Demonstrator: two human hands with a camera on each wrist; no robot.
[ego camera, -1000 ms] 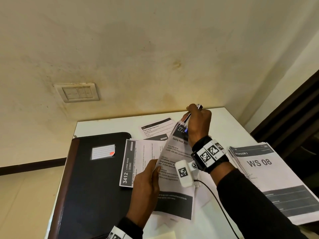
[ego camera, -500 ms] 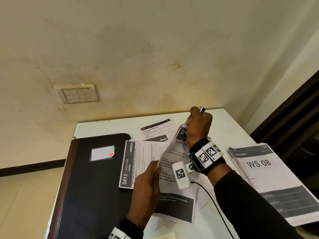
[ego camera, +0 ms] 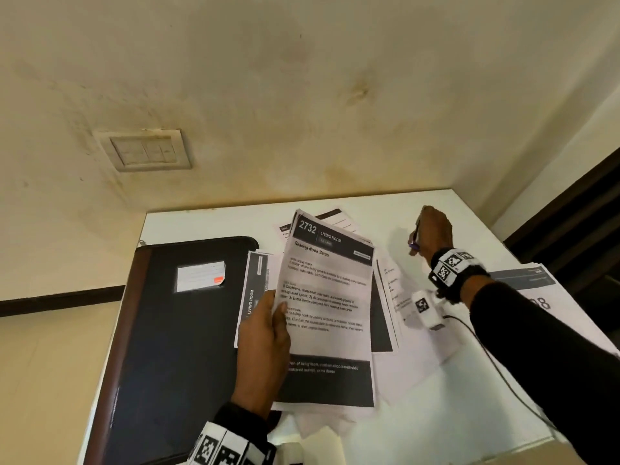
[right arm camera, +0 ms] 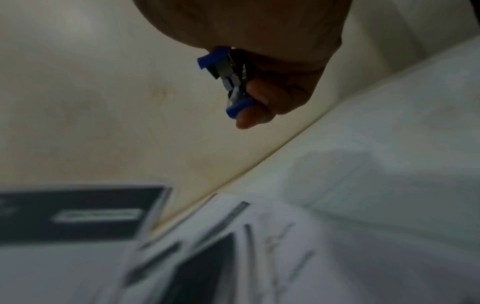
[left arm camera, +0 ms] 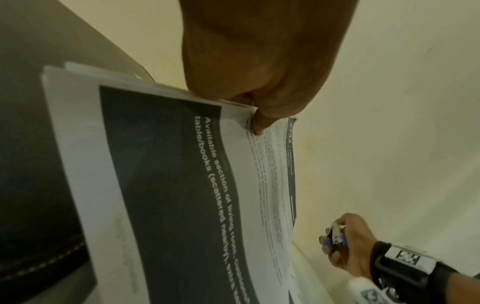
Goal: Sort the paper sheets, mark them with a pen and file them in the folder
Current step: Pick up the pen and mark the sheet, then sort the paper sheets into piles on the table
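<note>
My left hand grips a thin stack of printed sheets by its left edge, thumb on top. The top page is headed "2732 LIVING ROOM", and the stack is raised a little off the white table. My right hand is off to the right of the stack, apart from it. It pinches a small blue-and-metal tool that looks like a staple remover. The black folder lies closed on the left with a white label on its cover. No pen is in view.
More sheets lie on the table: one beside the folder, some under the held stack, one at the back. A thick "WS 08" pile sits at the right edge. The wall runs just behind the table.
My right hand has left the stack's top corner and moved right with the tool. The stack's header now shows in full, and my left hand holds the stack higher.
</note>
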